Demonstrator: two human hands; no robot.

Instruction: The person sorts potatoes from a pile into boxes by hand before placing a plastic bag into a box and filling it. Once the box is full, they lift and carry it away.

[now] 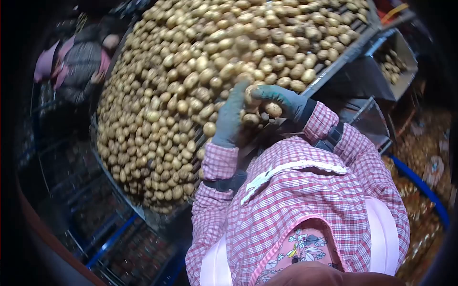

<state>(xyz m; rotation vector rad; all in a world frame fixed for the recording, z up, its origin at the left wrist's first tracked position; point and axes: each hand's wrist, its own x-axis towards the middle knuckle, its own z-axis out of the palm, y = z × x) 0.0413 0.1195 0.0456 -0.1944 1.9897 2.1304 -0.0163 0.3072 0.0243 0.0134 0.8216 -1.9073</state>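
Pale yellow-brown potatoes point(191, 102) lie in a wide heap on a slatted surface in front of me. My left hand point(231, 119), in a grey-green glove, reaches in at the heap's near edge, fingers stretched forward against the potatoes and slightly blurred. Just to its right, my right hand point(285, 101), gloved alike, bends its fingers over a potato point(250, 95). Another potato point(273, 109) sits below that palm. Several more lie between the two hands, partly hidden by the gloves.
A metal rim point(329, 71) borders the heap on the right. Beyond it, a metal chute point(391, 64) holds more potatoes. Another person point(78, 66) stands at the far left. A blue hose or bar point(422, 188) curves at lower right; a blue rail point(112, 240) runs at lower left.
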